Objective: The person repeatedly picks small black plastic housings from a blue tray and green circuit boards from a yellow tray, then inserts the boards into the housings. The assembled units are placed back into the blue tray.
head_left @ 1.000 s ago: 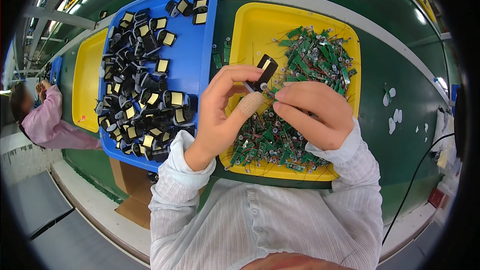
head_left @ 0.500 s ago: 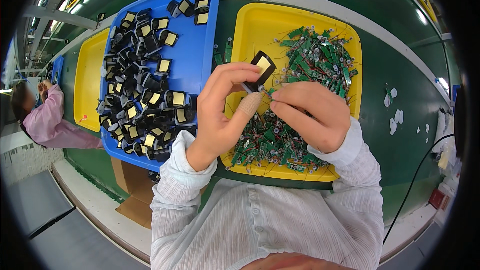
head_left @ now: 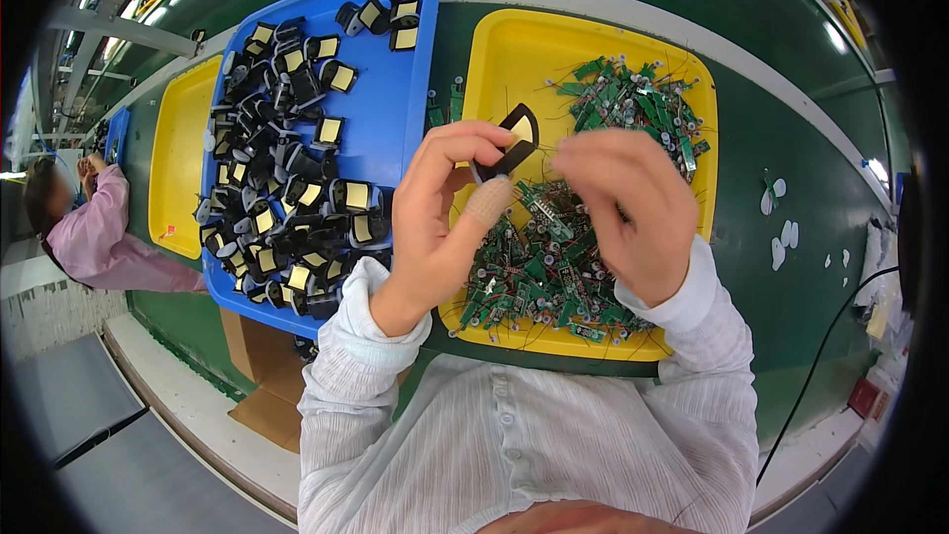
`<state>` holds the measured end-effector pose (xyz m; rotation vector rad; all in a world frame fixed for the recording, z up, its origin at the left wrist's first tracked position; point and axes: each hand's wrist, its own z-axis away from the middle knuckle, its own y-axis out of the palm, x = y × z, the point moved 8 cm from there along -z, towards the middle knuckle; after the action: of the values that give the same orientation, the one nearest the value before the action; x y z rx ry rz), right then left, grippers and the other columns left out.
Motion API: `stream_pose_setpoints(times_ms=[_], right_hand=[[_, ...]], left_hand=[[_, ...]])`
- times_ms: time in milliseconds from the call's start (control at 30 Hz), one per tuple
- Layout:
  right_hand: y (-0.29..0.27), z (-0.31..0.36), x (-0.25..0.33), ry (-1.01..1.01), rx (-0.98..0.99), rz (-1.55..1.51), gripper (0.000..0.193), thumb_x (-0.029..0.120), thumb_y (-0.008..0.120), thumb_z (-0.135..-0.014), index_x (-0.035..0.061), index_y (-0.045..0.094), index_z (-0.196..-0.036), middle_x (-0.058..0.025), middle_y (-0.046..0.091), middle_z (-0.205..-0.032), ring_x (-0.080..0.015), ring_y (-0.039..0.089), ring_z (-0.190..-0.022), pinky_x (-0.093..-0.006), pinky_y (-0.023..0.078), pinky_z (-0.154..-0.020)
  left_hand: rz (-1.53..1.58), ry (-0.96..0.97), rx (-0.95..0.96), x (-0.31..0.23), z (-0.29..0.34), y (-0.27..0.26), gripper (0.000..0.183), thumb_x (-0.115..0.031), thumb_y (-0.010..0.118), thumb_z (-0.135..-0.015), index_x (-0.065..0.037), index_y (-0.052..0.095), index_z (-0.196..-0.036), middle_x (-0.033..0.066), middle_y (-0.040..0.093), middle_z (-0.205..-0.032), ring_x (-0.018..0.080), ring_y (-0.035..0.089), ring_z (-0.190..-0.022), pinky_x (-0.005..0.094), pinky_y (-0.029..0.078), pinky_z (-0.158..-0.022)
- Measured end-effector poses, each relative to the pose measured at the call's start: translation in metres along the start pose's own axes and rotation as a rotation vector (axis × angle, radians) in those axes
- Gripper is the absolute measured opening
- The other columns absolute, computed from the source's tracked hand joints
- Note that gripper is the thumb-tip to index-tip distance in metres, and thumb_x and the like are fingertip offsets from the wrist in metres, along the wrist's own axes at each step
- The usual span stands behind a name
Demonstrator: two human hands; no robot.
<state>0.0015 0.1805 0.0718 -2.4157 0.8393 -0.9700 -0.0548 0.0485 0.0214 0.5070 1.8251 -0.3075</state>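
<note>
My left hand (head_left: 440,213) is closed on a black plastic housing (head_left: 516,141) with a cream pad on its face, gripped between thumb and fingers above the yellow tray (head_left: 504,49). A beige bandage wraps the thumb. Close to the housing's right side is my right hand (head_left: 633,203), its fingertips blurred by motion, so whether they pinch anything does not show. A green circuit board (head_left: 546,214) lies or hangs just below the housing; I cannot tell whether it is joined to it. Beneath both hands, the tray holds piles of small green circuit boards (head_left: 554,282) with thin wires.
To the left, a blue tray (head_left: 381,129) holds many black housings (head_left: 297,173) with cream pads. Beyond it lies another yellow tray (head_left: 183,153), near a person in pink (head_left: 94,232). White scraps (head_left: 779,249) and a black cable (head_left: 825,346) are at the right.
My right hand has drawn slightly up and away from the housing, its fingers now blurred. The housing has tilted a little in my left hand. A circuit board shows more plainly below it.
</note>
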Motion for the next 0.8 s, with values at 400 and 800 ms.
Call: stream_pose_setpoints(times_ms=[400,800], right_hand=[[0.037,0.02,-0.02,0.533,0.237,-0.514,0.02,0.008,0.066,-0.074,-0.0027,0.06,-0.089,-0.012,0.063,-0.077,-0.0191,0.063,-0.067,-0.0268,0.048,-0.062],[0.039,0.025,-0.027,0.643,0.197,-0.625,0.016,0.008,0.066,-0.074,-0.0007,0.062,-0.087,-0.0117,0.063,-0.077,-0.019,0.062,-0.068,-0.0268,0.048,-0.063]], left_hand=[[-0.209,0.138,0.101,-0.007,0.004,0.009,0.018,-0.004,0.051,-0.082,0.002,0.047,-0.098,0.0133,0.048,-0.104,0.0192,0.048,-0.092,0.03,0.039,-0.082],[0.104,-0.083,0.133,0.007,0.005,0.015,0.02,-0.006,0.052,-0.084,0.001,0.045,-0.101,0.0105,0.044,-0.104,0.0157,0.045,-0.095,0.0272,0.037,-0.084]])
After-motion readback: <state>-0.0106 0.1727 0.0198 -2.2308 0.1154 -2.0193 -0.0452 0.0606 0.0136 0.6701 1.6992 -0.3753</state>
